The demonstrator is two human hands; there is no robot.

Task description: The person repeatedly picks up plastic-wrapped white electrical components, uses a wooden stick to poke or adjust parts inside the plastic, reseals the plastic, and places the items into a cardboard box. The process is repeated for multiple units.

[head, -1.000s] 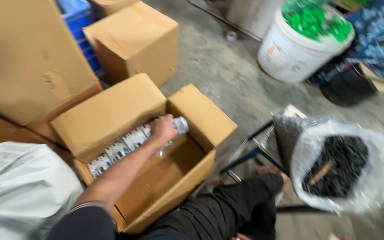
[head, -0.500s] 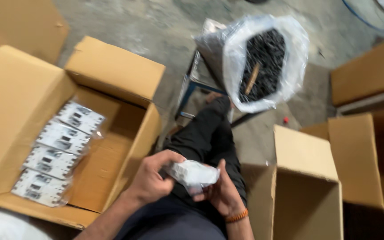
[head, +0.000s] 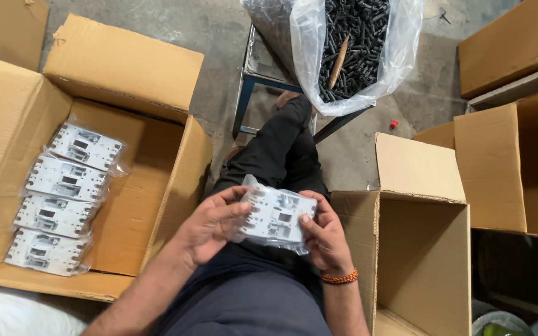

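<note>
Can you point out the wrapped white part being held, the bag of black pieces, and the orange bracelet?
wrapped white part (head: 278,218), head view, middle of its face.
bag of black pieces (head: 356,43), head view, the black contents.
orange bracelet (head: 340,278), head view, beads on wrist.

— What's that between your palms?

— A white plastic part (head: 277,218), flat and roughly rectangular, with small recesses and slots moulded into its face, sealed in a clear, crinkled bag. I hold it over my lap, face up and tilted a little.

— Who grips what?

— My left hand (head: 210,224) cups its left edge, fingers spread beneath; my right hand (head: 324,236) clasps the right edge, thumb on top.
</note>
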